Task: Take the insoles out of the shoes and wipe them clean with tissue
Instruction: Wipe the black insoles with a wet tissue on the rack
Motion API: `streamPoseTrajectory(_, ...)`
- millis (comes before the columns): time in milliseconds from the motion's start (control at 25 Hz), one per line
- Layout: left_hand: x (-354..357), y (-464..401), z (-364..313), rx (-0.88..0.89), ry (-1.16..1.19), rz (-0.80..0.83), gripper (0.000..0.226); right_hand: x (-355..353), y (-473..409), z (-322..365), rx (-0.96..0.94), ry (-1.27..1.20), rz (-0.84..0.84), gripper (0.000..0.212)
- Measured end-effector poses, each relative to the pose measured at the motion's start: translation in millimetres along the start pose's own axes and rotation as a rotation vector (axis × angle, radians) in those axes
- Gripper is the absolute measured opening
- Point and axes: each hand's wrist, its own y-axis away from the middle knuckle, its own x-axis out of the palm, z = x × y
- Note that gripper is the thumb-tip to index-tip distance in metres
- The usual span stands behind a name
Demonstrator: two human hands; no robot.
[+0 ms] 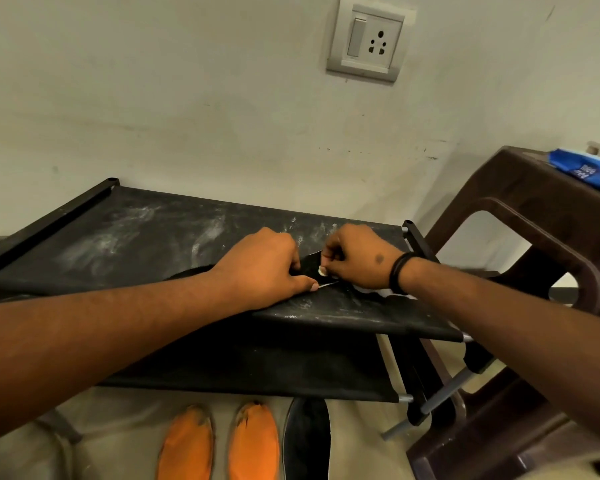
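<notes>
Black fabric rack shelf (pixel 174 237) streaked with whitish dust, two orange insoles (pixel 187 445) with dark frayed edges, one black insole (pixel 307 441), dark brown plastic stool (pixel 551 216), blue-and-white packet (pixel 589 171), black wristband (pixel 400 271), off-white wall (pixel 153 98), grey-white socket plate (pixel 368 39).

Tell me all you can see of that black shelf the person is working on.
The black shelf is a fabric sheet stretched between dark end bars on metal tubes, smeared with whitish dust. It stands against the wall beside a brown plastic stool. The left hand presses a dark insole on it; another tier lies below.
</notes>
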Motion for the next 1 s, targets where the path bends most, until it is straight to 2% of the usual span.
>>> streamPoseTrajectory(80, 0.5, -0.5, -0.7, 0.008, 0.001, 0.001, 0.041, -11.9, 4.8, -7.1, -0.006, 0.051, 0.091, 0.012)
streamPoseTrajectory(120, 0.9, -1.3, -0.6, 0.01, 0.006, 0.002, 0.042, -16.1, 2.1, -13.1, 0.029, 0.109, 0.081, 0.013)
streamPoseTrajectory(240, 0.8, -3.0, -1.5, 0.004, 0.016, 0.001, 0.043, -12.5, -12.4, -20.8, 0.109, 0.254, -0.079, 0.019)
streamPoseTrajectory(320, 0.6, -2.2, -1.1, -0.005, 0.014, -0.005, 0.042, 0.6, -16.3, -9.5, 0.077, 0.201, -0.119, 0.014)
streamPoseTrajectory(440, 0.9, 0.7, -0.4, -0.009, 0.014, -0.006, 0.04, -1.4, -6.2, 1.5, -0.043, 0.078, 0.015, 0.01)
streamPoseTrajectory(520, 1.5, -0.1, -1.0, -0.005, 0.024, 0.0, 0.04, -14.4, -4.5, -6.3, -0.036, 0.135, 0.091, 0.013)
streamPoseTrajectory(560, 1.9, -1.0, -1.5, -0.002, 0.028, 0.004, 0.04, -18.4, -6.8, -12.1, 0.009, 0.177, 0.083, 0.013)
streamPoseTrajectory(680, 1.6, -1.9, -3.5, -0.004, 0.019, 0.003, 0.037, -10.7, -17.6, -15.4, 0.105, 0.251, -0.078, 0.013)
streamPoseTrajectory(760, 0.8, -0.5, -2.5, -0.023, 0.018, -0.004, 0.035, 3.8, -18.8, -2.1, 0.086, 0.205, -0.128, 0.013)
streamPoseTrajectory(840, 0.7, 0.6, -1.5, -0.035, 0.016, -0.009, 0.036, 8.2, -11.1, 7.2, 0.009, 0.134, -0.084, 0.012)
streamPoseTrajectory(920, 0.6, 1.1, -1.7, -0.036, 0.014, -0.009, 0.035, -2.3, -0.3, 6.5, -0.034, 0.091, 0.039, 0.011)
streamPoseTrajectory(1000, 0.7, 0.2, -3.0, -0.021, 0.022, -0.009, 0.035, -14.3, -2.0, -2.3, 0.013, 0.144, 0.056, 0.013)
